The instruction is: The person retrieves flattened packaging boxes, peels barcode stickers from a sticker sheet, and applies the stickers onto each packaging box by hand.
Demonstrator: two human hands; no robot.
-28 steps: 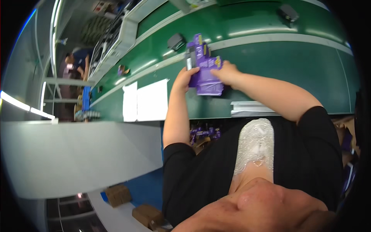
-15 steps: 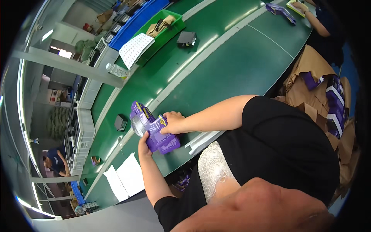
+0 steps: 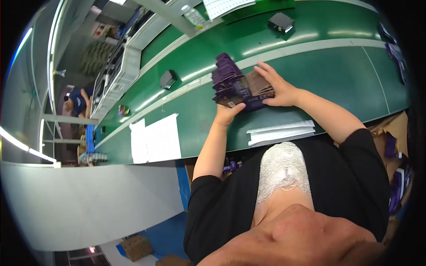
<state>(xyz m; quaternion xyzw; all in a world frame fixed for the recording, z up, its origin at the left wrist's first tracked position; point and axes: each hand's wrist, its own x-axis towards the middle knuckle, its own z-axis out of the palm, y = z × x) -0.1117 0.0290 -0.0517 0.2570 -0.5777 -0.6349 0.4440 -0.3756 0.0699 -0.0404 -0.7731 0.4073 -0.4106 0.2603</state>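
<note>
Fingers (image 3: 265,71) of the right hand (image 3: 277,86) are spreading flat over a purple carton (image 3: 235,86) on the green conveyor table (image 3: 337,75), while the left hand (image 3: 228,113) is apparently gripping its near edge.

We saw long green workbench (image 3: 337,75) under strip lights (image 3: 17,139); grey shelving (image 3: 113,75) stood behind, blue floor (image 3: 166,237) lay below, cardboard boxes (image 3: 135,246) nearby.

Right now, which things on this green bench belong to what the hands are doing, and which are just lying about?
In hand:
purple box, held flat on the green bench
left hand under its near edge
right hand pressing its brown flap

Lying about:
white sheets
pale strips
two small black boxes
</note>
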